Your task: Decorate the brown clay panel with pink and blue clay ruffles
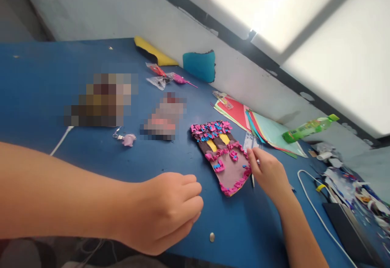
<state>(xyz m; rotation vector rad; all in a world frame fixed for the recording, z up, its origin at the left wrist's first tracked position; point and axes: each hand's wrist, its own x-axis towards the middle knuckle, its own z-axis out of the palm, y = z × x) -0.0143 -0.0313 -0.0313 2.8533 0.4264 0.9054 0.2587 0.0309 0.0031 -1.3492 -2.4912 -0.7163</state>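
Head | left hand (166, 211) fisted, empty | right hand (268, 172) pinching one collage (224, 156)

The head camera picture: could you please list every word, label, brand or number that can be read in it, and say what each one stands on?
No text can be read in this picture.
Green bottle: it has a label, too small and blurred to read.
Stack of coloured paper sheets: no print visible.
Two patches on the blue table: pixelated, nothing legible.
Craft piece by the right hand: coloured bits only, no lettering.
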